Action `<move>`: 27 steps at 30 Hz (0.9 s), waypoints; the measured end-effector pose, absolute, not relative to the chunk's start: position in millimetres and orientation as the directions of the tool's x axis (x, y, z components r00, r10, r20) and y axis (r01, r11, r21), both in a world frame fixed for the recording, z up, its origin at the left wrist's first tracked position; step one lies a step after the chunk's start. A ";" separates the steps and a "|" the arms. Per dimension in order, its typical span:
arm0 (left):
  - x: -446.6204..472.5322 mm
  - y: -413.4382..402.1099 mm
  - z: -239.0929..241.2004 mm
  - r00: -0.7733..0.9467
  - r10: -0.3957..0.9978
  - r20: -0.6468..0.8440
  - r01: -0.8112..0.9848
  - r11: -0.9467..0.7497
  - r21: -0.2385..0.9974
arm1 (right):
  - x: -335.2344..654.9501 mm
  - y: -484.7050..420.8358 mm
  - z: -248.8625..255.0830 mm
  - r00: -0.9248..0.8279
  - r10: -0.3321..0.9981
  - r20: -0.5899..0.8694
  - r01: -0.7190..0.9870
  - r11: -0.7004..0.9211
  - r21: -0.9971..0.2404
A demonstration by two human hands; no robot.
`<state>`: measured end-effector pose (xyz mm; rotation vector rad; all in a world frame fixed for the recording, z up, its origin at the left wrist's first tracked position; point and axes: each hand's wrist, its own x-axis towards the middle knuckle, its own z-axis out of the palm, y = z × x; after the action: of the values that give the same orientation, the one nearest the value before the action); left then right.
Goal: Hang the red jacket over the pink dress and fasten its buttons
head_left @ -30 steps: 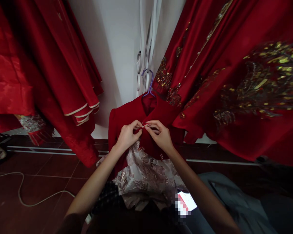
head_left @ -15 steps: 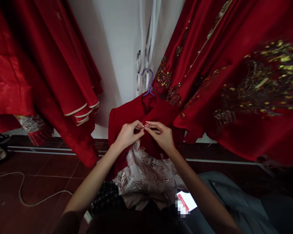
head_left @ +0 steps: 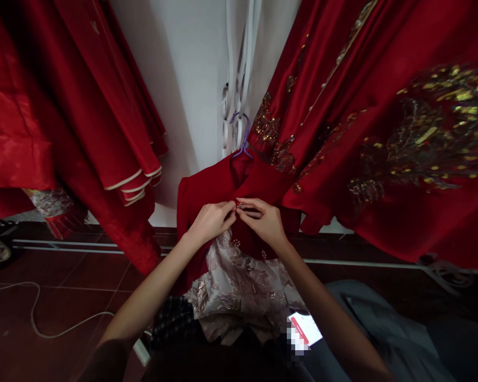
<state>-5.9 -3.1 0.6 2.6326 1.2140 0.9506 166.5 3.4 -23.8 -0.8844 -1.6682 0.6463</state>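
A dark red jacket [head_left: 201, 193] hangs on a purple hanger [head_left: 242, 135] in front of me. Both hands meet at a small jewelled clasp [head_left: 239, 205] on its front. My left hand [head_left: 210, 222] pinches the fabric edge just left of the clasp, fingers closed. My right hand [head_left: 265, 223] pinches the clasp side from the right, fingers pressed together. Pale pink and gold brocade [head_left: 235, 286] hangs below the jacket, between my forearms.
Red satin garments [head_left: 87, 106] hang at the left; a red gown with gold embroidery [head_left: 382, 132] hangs at the right. A white wall [head_left: 191, 79] is behind. A white cable [head_left: 35, 318] lies on the dark red floor tiles. A phone [head_left: 305, 329] and grey cloth [head_left: 382, 329] sit lower right.
My hands stay at the clasp; the fingers of the left hand have curled tighter against the right. The view has barely shifted.
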 end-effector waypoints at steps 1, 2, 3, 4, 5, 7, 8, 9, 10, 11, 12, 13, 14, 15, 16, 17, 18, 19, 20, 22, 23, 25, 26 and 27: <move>-4.7 -3.6 0.6 0.494 0.718 0.490 0.668 -0.674 0.314 | 166.6 3.7 -23.8 -0.148 0.814 0.561 0.253 0.580 -0.775; -3.5 -4.5 0.1 0.491 0.722 0.487 0.671 -0.670 0.318 | 166.3 3.9 -23.7 -0.154 0.811 0.565 0.282 0.584 -0.761; -2.4 -5.7 -0.8 0.484 0.724 0.492 0.664 -0.670 0.333 | 165.8 3.7 -23.9 -0.150 0.807 0.571 0.312 0.587 -0.747; -1.5 -7.4 -2.2 0.479 0.721 0.501 0.648 -0.675 0.352 | 164.9 3.3 -24.4 -0.142 0.802 0.580 0.342 0.590 -0.731; -1.0 -9.5 -4.0 0.481 0.713 0.510 0.626 -0.687 0.369 | 163.9 2.4 -25.6 -0.132 0.795 0.593 0.371 0.594 -0.714; -1.8 -14.4 -9.2 0.502 0.697 0.511 0.593 -0.708 0.383 | 161.3 -0.3 -30.3 -0.127 0.774 0.620 0.419 0.609 -0.674; -3.0 -17.0 -12.6 0.511 0.700 0.500 0.595 -0.707 0.382 | 160.1 -2.0 -33.9 -0.134 0.761 0.634 0.439 0.620 -0.650; -4.9 -19.7 -16.5 0.512 0.711 0.482 0.611 -0.696 0.377 | 159.1 -3.6 -38.2 -0.140 0.750 0.646 0.458 0.628 -0.630; -7.3 -22.3 -20.9 0.506 0.728 0.462 0.636 -0.677 0.370 | 158.5 -5.1 -43.0 -0.138 0.745 0.653 0.474 0.629 -0.616; -10.4 -24.9 -25.9 0.491 0.749 0.446 0.666 -0.652 0.362 | 158.5 -6.3 -48.1 -0.126 0.747 0.652 0.489 0.619 -0.615; -14.2 -27.5 -31.3 0.471 0.768 0.434 0.692 -0.627 0.358 | 159.3 -7.5 -53.4 -0.109 0.761 0.640 0.502 0.597 -0.626; -18.6 -30.1 -37.2 0.447 0.786 0.428 0.712 -0.602 0.362 | 160.9 -8.7 -58.7 -0.089 0.784 0.615 0.515 0.564 -0.645; -23.9 -32.7 -43.6 0.415 0.803 0.427 0.727 -0.575 0.374 | 163.4 -10.3 -63.8 -0.069 0.813 0.578 0.530 0.521 -0.669; -29.9 -35.4 -50.3 0.375 0.820 0.433 0.739 -0.547 0.394 | 166.6 -12.4 -68.9 -0.055 0.842 0.537 0.545 0.476 -0.690; -36.6 -38.2 -57.4 0.329 0.835 0.440 0.749 -0.515 0.418 | 170.3 -15.3 -74.1 -0.050 0.866 0.498 0.560 0.437 -0.704; -43.7 -40.9 -64.5 0.278 0.850 0.448 0.756 -0.481 0.444 | 174.4 -19.0 -79.4 -0.050 0.882 0.468 0.574 0.408 -0.709; -51.0 -43.5 -71.6 0.224 0.862 0.454 0.760 -0.446 0.472 | 178.6 -23.5 -85.2 -0.054 0.890 0.452 0.590 0.394 -0.705; -58.2 -45.9 -78.1 0.175 0.873 0.456 0.757 -0.415 0.505 | 182.7 -28.3 -91.4 -0.065 0.889 0.453 0.610 0.394 -0.687; -65.0 -48.2 -83.9 0.135 0.883 0.449 0.744 -0.390 0.543 | 186.8 -33.2 -98.1 -0.080 0.880 0.468 0.639 0.406 -0.653; -76.3 -52.4 -91.7 0.097 0.906 0.412 0.686 -0.360 0.632 | 194.5 -41.7 -112.0 -0.123 0.851 0.511 0.721 0.430 -0.544; -80.5 -54.3 -93.1 0.097 0.917 0.386 0.650 -0.352 0.673 | 198.4 -44.6 -118.7 -0.141 0.839 0.525 0.763 0.430 -0.482; -86.5 -58.3 -90.6 0.123 0.935 0.332 0.592 -0.337 0.732 | 206.6 -47.3 -129.6 -0.163 0.834 0.528 0.822 0.411 -0.394; -88.5 -60.4 -86.9 0.142 0.942 0.305 0.574 -0.329 0.750 | 211.1 -47.5 -133.4 -0.164 0.839 0.519 0.833 0.399 -0.383; -90.0 -62.6 -81.8 0.169 0.946 0.275 0.564 -0.322 0.761 | 215.8 -47.1 -135.9 -0.155 0.848 0.507 0.832 0.389 -0.395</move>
<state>-90.0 -62.6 -81.8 1.9577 1.4227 1.0211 215.8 -47.1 -135.9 -1.4372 -1.9764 0.0294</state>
